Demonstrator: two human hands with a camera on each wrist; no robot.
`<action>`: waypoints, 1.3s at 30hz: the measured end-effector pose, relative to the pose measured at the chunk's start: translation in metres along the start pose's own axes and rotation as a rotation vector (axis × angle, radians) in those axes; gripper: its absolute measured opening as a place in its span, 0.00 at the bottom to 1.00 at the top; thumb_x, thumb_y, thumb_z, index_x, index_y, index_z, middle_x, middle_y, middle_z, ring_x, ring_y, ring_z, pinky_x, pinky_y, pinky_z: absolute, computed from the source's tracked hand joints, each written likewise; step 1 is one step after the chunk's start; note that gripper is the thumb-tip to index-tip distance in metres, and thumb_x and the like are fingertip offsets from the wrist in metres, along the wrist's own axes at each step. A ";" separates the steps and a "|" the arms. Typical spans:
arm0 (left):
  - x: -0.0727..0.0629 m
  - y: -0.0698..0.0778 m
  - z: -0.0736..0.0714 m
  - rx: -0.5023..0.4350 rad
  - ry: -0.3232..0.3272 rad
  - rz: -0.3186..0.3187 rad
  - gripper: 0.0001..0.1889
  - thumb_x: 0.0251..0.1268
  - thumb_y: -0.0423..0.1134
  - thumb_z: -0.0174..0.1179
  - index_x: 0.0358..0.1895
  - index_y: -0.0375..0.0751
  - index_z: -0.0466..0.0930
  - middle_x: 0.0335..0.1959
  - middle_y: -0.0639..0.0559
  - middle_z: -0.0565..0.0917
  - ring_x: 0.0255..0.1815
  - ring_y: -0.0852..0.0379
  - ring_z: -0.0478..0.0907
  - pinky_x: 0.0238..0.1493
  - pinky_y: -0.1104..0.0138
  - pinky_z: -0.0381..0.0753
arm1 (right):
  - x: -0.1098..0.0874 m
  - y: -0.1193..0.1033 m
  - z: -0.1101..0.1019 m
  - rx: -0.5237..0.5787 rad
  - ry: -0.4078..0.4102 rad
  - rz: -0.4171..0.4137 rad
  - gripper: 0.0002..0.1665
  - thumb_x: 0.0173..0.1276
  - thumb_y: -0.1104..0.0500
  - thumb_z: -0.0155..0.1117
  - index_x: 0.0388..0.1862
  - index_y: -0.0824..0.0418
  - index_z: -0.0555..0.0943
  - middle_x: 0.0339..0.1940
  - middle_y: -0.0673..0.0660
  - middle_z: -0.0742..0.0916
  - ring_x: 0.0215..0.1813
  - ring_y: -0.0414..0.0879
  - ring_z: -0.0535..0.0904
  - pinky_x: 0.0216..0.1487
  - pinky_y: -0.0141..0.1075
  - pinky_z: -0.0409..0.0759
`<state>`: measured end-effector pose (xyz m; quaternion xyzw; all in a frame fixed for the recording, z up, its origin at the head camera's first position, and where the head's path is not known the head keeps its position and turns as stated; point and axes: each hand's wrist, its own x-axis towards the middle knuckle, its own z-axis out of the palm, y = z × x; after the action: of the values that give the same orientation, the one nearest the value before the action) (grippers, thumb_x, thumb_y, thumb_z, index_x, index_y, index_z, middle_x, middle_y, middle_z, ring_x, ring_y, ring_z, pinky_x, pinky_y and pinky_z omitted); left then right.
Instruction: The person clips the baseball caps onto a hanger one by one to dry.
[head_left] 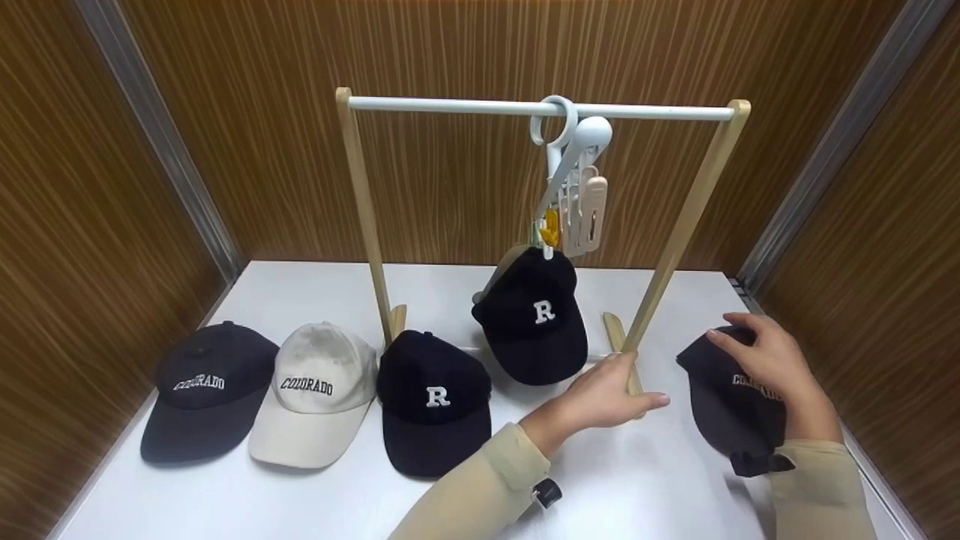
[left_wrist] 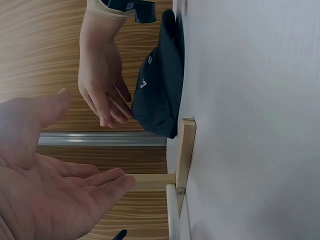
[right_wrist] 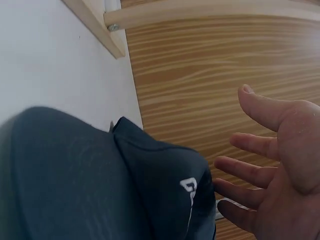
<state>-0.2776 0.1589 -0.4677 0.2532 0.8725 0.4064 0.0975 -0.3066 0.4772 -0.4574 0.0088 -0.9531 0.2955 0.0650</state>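
Note:
My right hand [head_left: 776, 360] is over a dark cap [head_left: 724, 397] lettered COLORADO, on the right of the white table. In the right wrist view the fingers of this hand [right_wrist: 285, 170] are spread beside the cap's crown [right_wrist: 167, 172], and none curls round it. My left hand [head_left: 600, 394] reaches in front of the rack's right wooden leg [head_left: 679, 240]. The left wrist view shows this hand [left_wrist: 60, 195] palm up with the fingers extended and nothing held. A navy cap with an R [head_left: 536, 315] hangs clipped from a white folding hanger [head_left: 570, 157].
A white bar [head_left: 465, 106] tops the wooden rack. To the left on the table [head_left: 300, 502] lie a dark COLORADO cap [head_left: 210, 394], a cream COLORADO cap [head_left: 311, 394] and a navy R cap [head_left: 435, 405]. Wood-grain panels [head_left: 450, 45] enclose the table.

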 end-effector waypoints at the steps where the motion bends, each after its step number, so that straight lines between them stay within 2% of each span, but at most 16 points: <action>1: 0.001 0.001 0.001 -0.002 -0.001 -0.002 0.47 0.75 0.64 0.70 0.85 0.38 0.67 0.80 0.45 0.75 0.78 0.58 0.73 0.75 0.65 0.74 | 0.000 0.002 0.000 -0.004 0.008 -0.003 0.45 0.85 0.37 0.62 0.81 0.71 0.71 0.77 0.82 0.73 0.77 0.81 0.67 0.72 0.81 0.63; 10: 0.007 0.004 0.010 0.044 -0.003 -0.004 0.46 0.75 0.64 0.69 0.85 0.39 0.68 0.81 0.48 0.75 0.80 0.60 0.71 0.76 0.68 0.71 | 0.000 0.014 -0.004 -0.012 0.062 -0.010 0.44 0.86 0.39 0.63 0.79 0.74 0.72 0.74 0.84 0.72 0.75 0.82 0.67 0.72 0.80 0.63; 21: 0.012 0.003 0.017 0.002 -0.027 -0.019 0.46 0.77 0.63 0.68 0.85 0.38 0.67 0.82 0.49 0.74 0.82 0.59 0.69 0.78 0.68 0.69 | -0.001 0.029 -0.008 -0.033 0.080 0.029 0.47 0.86 0.38 0.62 0.80 0.76 0.69 0.76 0.87 0.68 0.77 0.85 0.63 0.73 0.80 0.61; 33: 0.020 0.002 0.032 -0.029 -0.038 -0.009 0.47 0.76 0.64 0.68 0.86 0.36 0.65 0.81 0.49 0.75 0.82 0.59 0.70 0.77 0.70 0.68 | -0.004 0.049 -0.013 -0.014 0.077 0.084 0.53 0.85 0.37 0.62 0.82 0.80 0.61 0.75 0.89 0.67 0.76 0.87 0.62 0.73 0.79 0.60; 39: 0.024 0.000 0.038 -0.020 -0.050 -0.011 0.47 0.76 0.63 0.68 0.85 0.36 0.66 0.82 0.50 0.75 0.82 0.60 0.70 0.77 0.71 0.68 | -0.005 0.058 -0.015 0.001 0.043 0.131 0.57 0.85 0.34 0.58 0.84 0.81 0.55 0.76 0.90 0.64 0.77 0.87 0.59 0.75 0.80 0.58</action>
<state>-0.2834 0.1963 -0.4917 0.2575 0.8670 0.4082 0.1238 -0.3029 0.5332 -0.4787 -0.0599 -0.9499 0.2997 0.0661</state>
